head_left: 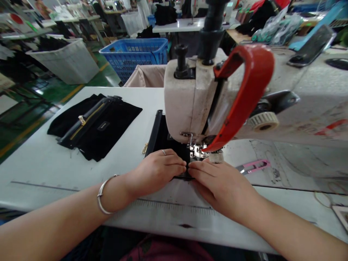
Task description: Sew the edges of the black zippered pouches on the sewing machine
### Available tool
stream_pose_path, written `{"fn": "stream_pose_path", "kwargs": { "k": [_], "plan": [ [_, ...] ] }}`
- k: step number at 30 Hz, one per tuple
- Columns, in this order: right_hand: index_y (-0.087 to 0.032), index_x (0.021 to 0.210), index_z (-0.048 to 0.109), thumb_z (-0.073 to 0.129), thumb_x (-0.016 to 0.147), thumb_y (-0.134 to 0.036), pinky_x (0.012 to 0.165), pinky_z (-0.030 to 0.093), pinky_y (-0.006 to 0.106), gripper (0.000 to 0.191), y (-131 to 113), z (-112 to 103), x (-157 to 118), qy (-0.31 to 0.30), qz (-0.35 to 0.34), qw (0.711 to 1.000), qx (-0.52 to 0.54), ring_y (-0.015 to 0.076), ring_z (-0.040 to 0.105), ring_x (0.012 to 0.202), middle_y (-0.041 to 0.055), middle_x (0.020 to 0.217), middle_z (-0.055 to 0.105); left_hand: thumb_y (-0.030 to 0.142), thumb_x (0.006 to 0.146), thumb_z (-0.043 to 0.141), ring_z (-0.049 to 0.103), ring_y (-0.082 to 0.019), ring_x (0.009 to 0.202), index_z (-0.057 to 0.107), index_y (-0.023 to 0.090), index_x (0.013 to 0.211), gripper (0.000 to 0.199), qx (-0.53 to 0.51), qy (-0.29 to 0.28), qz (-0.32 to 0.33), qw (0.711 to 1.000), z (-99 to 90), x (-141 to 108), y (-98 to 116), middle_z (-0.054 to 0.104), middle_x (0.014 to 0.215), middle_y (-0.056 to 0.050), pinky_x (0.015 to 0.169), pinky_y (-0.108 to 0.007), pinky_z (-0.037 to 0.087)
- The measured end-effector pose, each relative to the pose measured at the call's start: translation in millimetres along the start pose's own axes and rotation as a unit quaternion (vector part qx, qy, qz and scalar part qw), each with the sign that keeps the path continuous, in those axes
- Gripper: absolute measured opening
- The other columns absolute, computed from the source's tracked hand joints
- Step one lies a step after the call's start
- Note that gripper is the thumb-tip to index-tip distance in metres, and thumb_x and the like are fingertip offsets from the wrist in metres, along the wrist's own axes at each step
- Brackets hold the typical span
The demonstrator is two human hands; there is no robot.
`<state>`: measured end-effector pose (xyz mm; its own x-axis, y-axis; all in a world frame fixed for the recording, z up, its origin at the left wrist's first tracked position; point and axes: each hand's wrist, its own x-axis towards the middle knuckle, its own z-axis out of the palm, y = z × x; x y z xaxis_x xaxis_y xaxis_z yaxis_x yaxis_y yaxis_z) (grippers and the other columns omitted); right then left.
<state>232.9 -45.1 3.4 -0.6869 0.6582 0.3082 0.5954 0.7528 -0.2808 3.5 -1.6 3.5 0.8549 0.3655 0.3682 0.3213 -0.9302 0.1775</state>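
Left hand (160,169) and right hand (217,183) pressed flat on black fabric (176,148), fingertips nearly meeting; fabric beneath them, apparently under presser foot (198,152) just ahead. Black bag pieces (108,127) left.

Blue plastic lattice-sided basket (122,59), upper left of centre, pale rectangular bin (70,63) holding dark cloth (51,43), upper left, crumpled clear plastic bags (284,30), upper right, white-topped worktable (183,25) bearing heaped black fabric (165,14), top centre
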Motion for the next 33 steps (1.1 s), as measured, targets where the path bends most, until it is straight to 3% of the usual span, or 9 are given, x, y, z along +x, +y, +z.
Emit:
{"fn": "stream_pose_path", "kwargs": {
  "k": [13, 23, 29, 33],
  "plan": [
    [-0.012, 0.115, 0.061, 0.048, 0.091, -0.022, 0.079, 0.054, 0.046, 0.029, 8, 7, 9, 0.005, 0.088, 0.995, -0.042, 0.0288, 0.061, 0.095, 0.0143, 0.107, 0.064, 0.017, 0.098, 0.045, 0.066, -0.016, 0.095, 0.070, 0.018, 0.095, 0.025, 0.029, 0.061, -0.051, 0.996, 11.2, 13, -35, 0.072, 0.097, -0.002, 0.091, -0.031, 0.053],
    [-0.013, 0.115, 0.063, 0.049, 0.093, -0.025, 0.079, 0.052, 0.044, 0.029, 9, 13, 8, 0.012, 0.100, 0.994, -0.049, 0.0275, 0.060, 0.093, 0.0132, 0.102, 0.065, 0.017, 0.094, 0.052, 0.067, -0.017, 0.092, 0.072, 0.023, 0.097, 0.021, 0.048, 0.071, -0.089, 0.992, 19.7, 8, -46, 0.073, 0.101, -0.001, 0.088, -0.033, 0.053],
    [-0.012, 0.114, 0.064, 0.049, 0.093, -0.023, 0.083, 0.050, 0.043, 0.028, 8, 13, 9, 0.005, 0.097, 0.994, -0.045, 0.0265, 0.059, 0.095, 0.0125, 0.103, 0.064, 0.017, 0.093, 0.054, 0.065, -0.020, 0.096, 0.071, 0.021, 0.101, 0.020, 0.076, 0.068, -0.123, 0.987, 16.6, 13, -34, 0.072, 0.102, -0.003, 0.090, -0.035, 0.053],
    [-0.013, 0.118, 0.063, 0.049, 0.093, -0.024, 0.085, 0.050, 0.043, 0.030, 7, 12, 8, -0.009, 0.110, 0.993, -0.036, 0.0269, 0.058, 0.095, 0.0104, 0.102, 0.063, 0.012, 0.090, 0.055, 0.065, -0.022, 0.099, 0.072, 0.019, 0.096, 0.020, 0.100, 0.022, -0.166, 0.981, 8.1, 22, -13, 0.072, 0.099, -0.005, 0.095, -0.035, 0.052]
  ]
}}
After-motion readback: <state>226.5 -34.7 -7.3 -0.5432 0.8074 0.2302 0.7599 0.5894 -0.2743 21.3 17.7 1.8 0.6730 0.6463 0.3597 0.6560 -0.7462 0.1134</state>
